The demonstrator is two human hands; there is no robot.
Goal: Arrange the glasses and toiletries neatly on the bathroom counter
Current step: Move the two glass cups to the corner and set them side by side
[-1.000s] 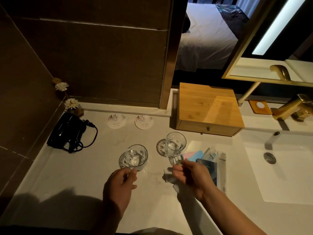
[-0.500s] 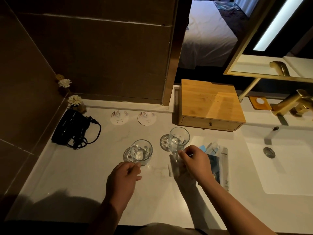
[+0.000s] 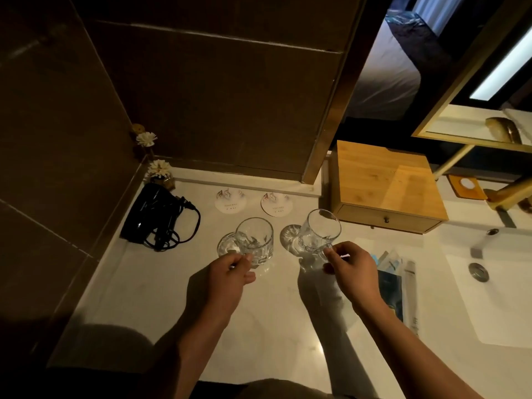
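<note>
Two clear glasses are held just above the white counter. My left hand pinches the near side of the left glass. My right hand pinches the near side of the right glass, which tilts a little. Two round paper coasters lie behind the glasses near the wall. Several flat toiletry packets lie to the right of my right hand, partly hidden by it.
A black hair dryer with its cord lies at the left by the wall, next to a small flower diffuser. A wooden drawer box stands at the back right. The sink basin and gold tap are at the right.
Both hands have moved forward with the glasses, closer to the coasters. The right glass now stands nearer the wooden box.
</note>
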